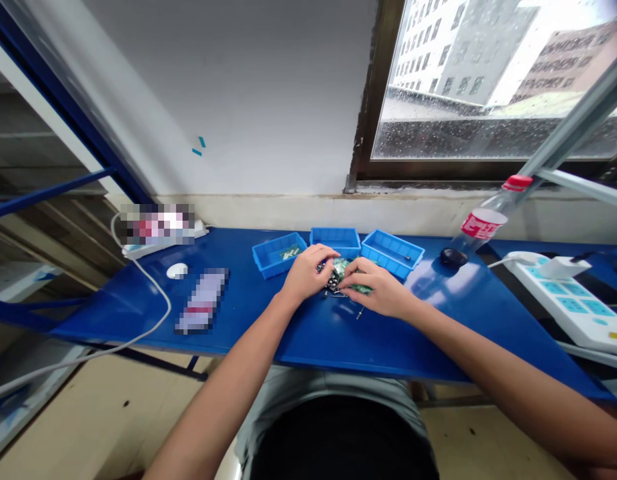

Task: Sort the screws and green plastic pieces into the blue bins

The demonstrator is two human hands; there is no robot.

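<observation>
A heap of small loose parts [332,285], dark and silvery bits mixed with green pieces [340,267], lies on the blue table [308,333]. My left hand [308,272] curls over the heap's left side, its thumb and forefinger bent in among the parts. From the right, my right hand [376,285] reaches in with fingers bent and thumb drawn toward them. Green pieces show around and beneath it. What either set of fingertips grips is too small and covered to name. A thin metal pin-like part [360,313] lies just in front of the right hand.
Behind the heap stand a left blue bin [267,272] with green pieces, a middle blue bin [335,233] and a right blue bin [413,263] with a small dark part. A bottle [481,227], power strip [563,300], white mouse-like object [176,271] and cable [166,300] are around.
</observation>
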